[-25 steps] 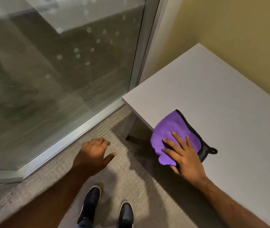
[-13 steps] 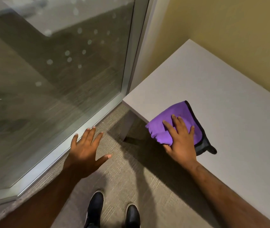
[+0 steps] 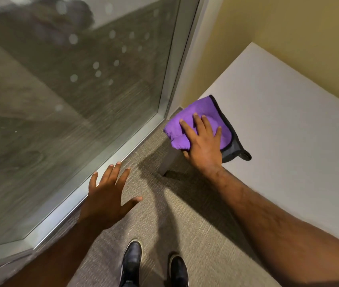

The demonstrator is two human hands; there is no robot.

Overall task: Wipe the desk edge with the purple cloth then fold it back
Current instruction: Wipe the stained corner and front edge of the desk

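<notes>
Right hand: the right hand (image 3: 202, 146) lies palm down on the purple cloth (image 3: 203, 117), fingers (image 3: 188, 129) spread and flat on the fabric, thumb tucked under the desk's near edge and mostly out of sight. It presses the cloth; it does not pinch it.
Left hand: the left hand (image 3: 106, 195) is held out over the carpet (image 3: 185, 224), fingers splayed wide, holding nothing; fingertips lie near the metal window frame (image 3: 110, 154). Whether they touch it cannot be told.
Purple cloth: on the near-left corner of the desk (image 3: 288, 131), draped over the corner so that a bunched part hangs past the edge. A dark grey border (image 3: 231, 150) with a small black loop (image 3: 246, 156) lies on the desk top, just right of the hand.
Desk: pale grey top, its far side against the yellow wall (image 3: 288, 38). The top shown carries only the cloth and hand.
Desk leg: a pale leg (image 3: 168, 160) drops from below the cloth to the carpet, shadow beside it.
Window: a large glass pane (image 3: 71, 90) fills the left side, with blurred round spots of reflected light. Its upright frame stands close to the desk's left corner.
Obstruction: the right hand hides the cloth's middle and the desk edge beneath.
Feet: two dark shoes (image 3: 132, 264) on the carpet at the bottom, between the forearms.
</notes>
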